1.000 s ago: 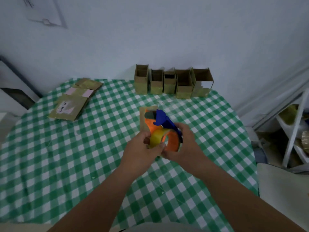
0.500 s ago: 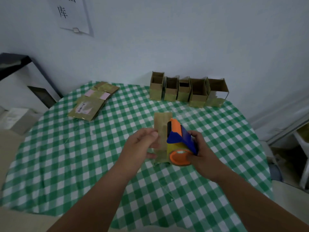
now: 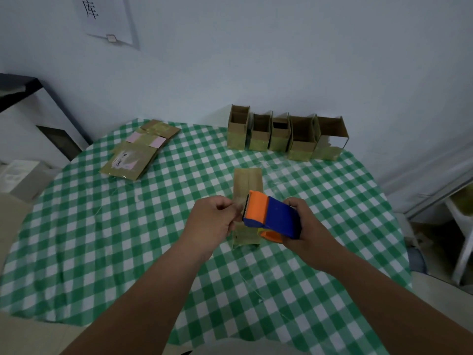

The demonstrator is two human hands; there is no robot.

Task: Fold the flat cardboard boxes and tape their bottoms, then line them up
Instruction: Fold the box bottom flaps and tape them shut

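Round table (image 3: pixel 76 252) under green-and-white checked cloth, filling most of the frame, set against a pale wall. Sheet of paper (image 3: pixel 107 19) with a dark character pinned high on the wall at upper left. Dark-framed furniture (image 3: pixel 30 103) at far left; white frame (image 3: pixel 463 242) at far right edge. Row of five folded cardboard boxes (image 3: pixel 286 135) along the table's far edge near the wall, upright, open tops, side by side and touching or nearly so, lower parts wrapped in yellowish tape; rightmost box wider and turned slightly. Pile of flat cardboard boxes (image 3: pixel 139 149) on the far left of the table, overlapping, two with pink labels, nearest with a white label bearing dark print. One more cardboard box (image 3: pixel 247 183) near table centre, lying lengthwise away from the person, near end partly hidden behind the hands and tool. Tape dispenser (image 3: pixel 273 216), blue body with orange front and orange roll core, held over the near end of that box, serrated edge towards the left. Right hand (image 3: pixel 304 226) wrapped round the dispenser's blue body from the right side. Left hand (image 3: pixel 215 219) with fingers curled, fingertips pinched together just beside the dispenser's front edge, probably on the tape end, though the strip itself too faint to make out. Both forearms bare, reaching in from the bottom of the frame.
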